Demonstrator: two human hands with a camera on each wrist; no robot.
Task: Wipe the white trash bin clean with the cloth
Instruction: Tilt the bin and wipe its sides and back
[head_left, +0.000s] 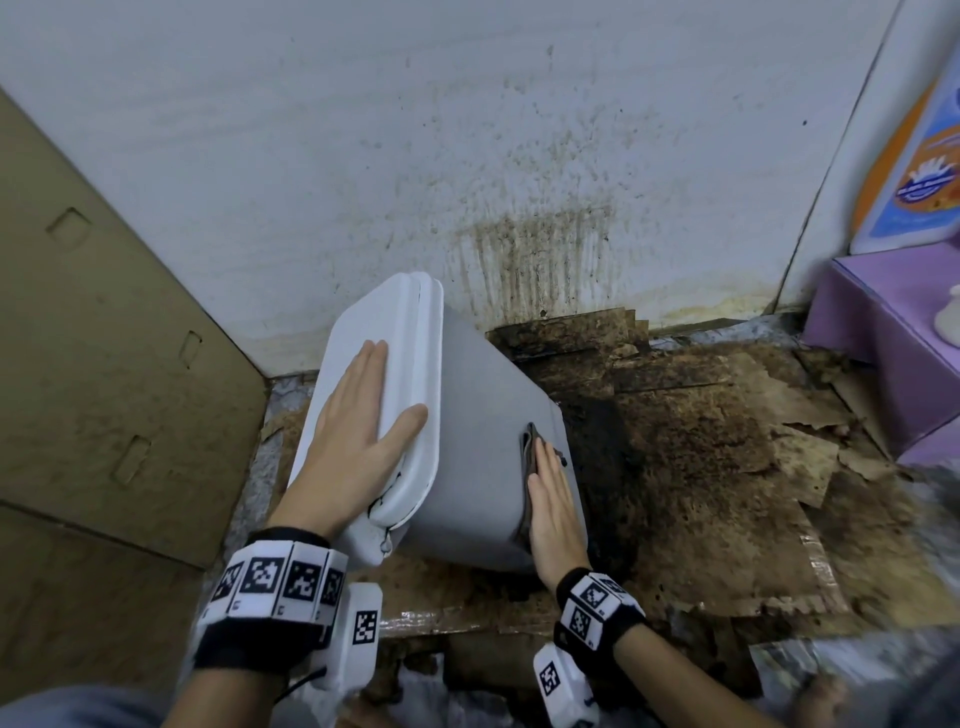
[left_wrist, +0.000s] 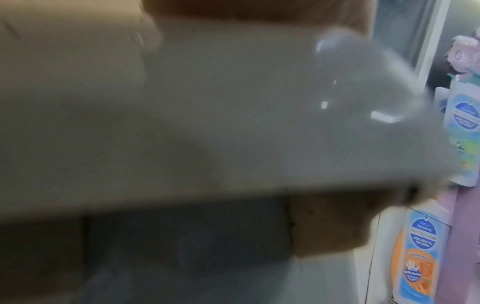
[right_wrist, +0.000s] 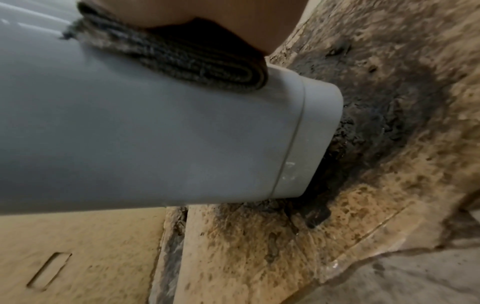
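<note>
The white trash bin leans tilted on the floor, with its lid toward the wall and its base on dirty cardboard. My left hand lies flat on the lid, fingers straight. My right hand presses a folded dark grey cloth flat against the bin's right side, near the base. In the right wrist view the cloth sits under my palm on the bin's wall, just above the base band. The left wrist view is blurred and mostly filled by the bin's lid.
A brown cardboard sheet stands at the left. The white wall behind is streaked with brown stains. Blackened, torn cardboard covers the floor to the right. A purple box with a labelled bottle stands at the far right.
</note>
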